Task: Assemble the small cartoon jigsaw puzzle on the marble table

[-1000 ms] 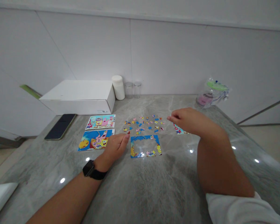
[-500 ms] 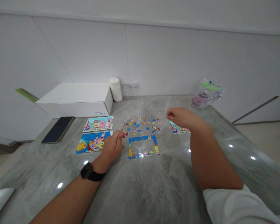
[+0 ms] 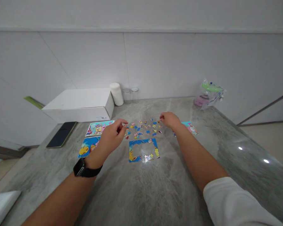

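"Where to look first?"

"Just below the centre of the frame, at a flat, rectangular puzzle border of joined blue-and-yellow jigsaw pieces [image 3: 132, 155], open in the middle onto the grey, marbled counter [image 3: 153, 194]."

"And right above?"

"Find a scatter of small, multicoloured loose pieces [image 3: 148, 131], spread flat across the centre."

"What about the left hand [image 3: 112, 136]?"

"At the left edge of the scatter, with a black smartwatch [image 3: 81, 168] on the wrist. With thumb and index finger parted: a released grip."

"And the right hand [image 3: 170, 120]?"

"At the upper right edge of the scatter, with fingertips bunched together. Clenched, or grasping a piece? Cannot tell; too small to see."

"Farther out?"

"Left of centre, partly covered by the left hand, a turquoise picture card [image 3: 97, 128] and, just below, a blue picture card [image 3: 87, 147]. Right of centre, partly behind the right forearm, a pink-and-turquoise picture card [image 3: 191, 127]."

"Beyond those?"

"Far left, a flat black phone [image 3: 61, 135]; behind, a long white box [image 3: 79, 100], then an upright white cylindrical bottle [image 3: 117, 94] beside two clear jars [image 3: 135, 96]. Toward the upper right, a clear plastic bag [image 3: 208, 94] with pink and green inside."
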`<state>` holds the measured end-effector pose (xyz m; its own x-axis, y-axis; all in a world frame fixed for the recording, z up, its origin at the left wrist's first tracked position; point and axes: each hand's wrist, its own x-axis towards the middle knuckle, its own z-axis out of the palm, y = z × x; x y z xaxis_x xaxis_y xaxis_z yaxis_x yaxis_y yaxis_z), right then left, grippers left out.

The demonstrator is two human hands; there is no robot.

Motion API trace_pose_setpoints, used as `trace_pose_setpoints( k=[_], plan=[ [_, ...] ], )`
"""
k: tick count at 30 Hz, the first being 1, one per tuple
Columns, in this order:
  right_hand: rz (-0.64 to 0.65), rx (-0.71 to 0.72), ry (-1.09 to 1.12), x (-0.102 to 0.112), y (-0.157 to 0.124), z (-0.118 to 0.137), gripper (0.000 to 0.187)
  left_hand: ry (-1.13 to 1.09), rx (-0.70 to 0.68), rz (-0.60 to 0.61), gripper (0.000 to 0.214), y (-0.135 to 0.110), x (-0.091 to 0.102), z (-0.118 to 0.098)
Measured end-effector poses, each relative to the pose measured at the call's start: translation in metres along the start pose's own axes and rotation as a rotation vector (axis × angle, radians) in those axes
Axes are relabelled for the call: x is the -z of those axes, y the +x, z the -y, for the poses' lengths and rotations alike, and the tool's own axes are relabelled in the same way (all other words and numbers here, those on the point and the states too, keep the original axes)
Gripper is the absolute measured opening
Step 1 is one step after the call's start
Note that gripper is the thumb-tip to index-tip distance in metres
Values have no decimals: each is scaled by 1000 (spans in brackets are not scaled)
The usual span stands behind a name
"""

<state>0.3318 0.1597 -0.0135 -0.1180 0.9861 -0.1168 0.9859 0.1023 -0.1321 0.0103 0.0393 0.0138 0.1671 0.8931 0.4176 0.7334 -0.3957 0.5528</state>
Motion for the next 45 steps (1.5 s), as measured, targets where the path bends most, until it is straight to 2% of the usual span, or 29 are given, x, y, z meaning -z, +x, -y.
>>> trace_pose_setpoints(
  k=[5, 13, 21, 26, 30, 36, 40, 43, 45],
  plan=[
    [40, 31, 13, -11, 3, 4, 32, 91, -6, 108, 25, 39, -11, 0],
    [51, 34, -1, -15, 3, 4, 26, 295, -34, 270, 25, 85, -54, 20],
    [0, -34, -21, -22, 4, 3, 26, 432, -52, 416, 27, 104, -92, 39],
    [-55, -49, 2, -30, 7, 6, 30, 389, -67, 505, 28, 111, -105, 53],
    [-145, -53, 30, -37, 8, 10, 29, 354, -13, 520, 21, 118, -112, 60],
    [-328, 23, 88, -43, 7, 13, 27, 328, 76, 486, 26, 130, -110, 78],
    [-443, 117, 130, -49, 8, 14, 25, 302, 156, 377, 34, 133, -87, 97],
    [-517, 196, 162, -55, 9, 17, 23, 275, 166, 389, 32, 127, -70, 111],
    [-567, 243, 187, -58, 10, 19, 23, 244, 163, 421, 31, 121, -65, 115]
  ],
)
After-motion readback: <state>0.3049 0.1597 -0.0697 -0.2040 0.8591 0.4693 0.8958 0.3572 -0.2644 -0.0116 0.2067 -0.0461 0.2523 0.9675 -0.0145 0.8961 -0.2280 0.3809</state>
